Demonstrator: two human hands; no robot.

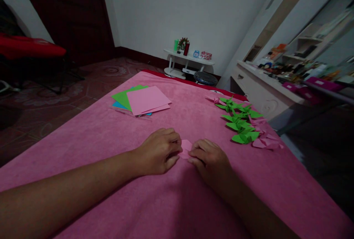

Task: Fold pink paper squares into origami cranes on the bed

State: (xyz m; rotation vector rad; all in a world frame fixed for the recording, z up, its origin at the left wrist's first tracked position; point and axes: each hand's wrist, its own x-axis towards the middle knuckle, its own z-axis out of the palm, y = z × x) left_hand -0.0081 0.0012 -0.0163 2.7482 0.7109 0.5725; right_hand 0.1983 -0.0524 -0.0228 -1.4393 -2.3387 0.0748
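Note:
A small folded piece of pink paper lies on the pink cloth between my two hands. My left hand has its fingers curled on the paper's left edge. From the right, my right hand presses bent fingers and thumb on the other edge. Both hands cover parts of the paper, so its full outline is hidden. Beyond my left hand rests a fanned stack of square paper sheets, pink on top with green and blue below.
Several green folded paper cranes sit at the right, with pink paper cranes beside them. A white shelf stands against the far wall. To the right is a dresser crowded with bottles; a red chair is at the left.

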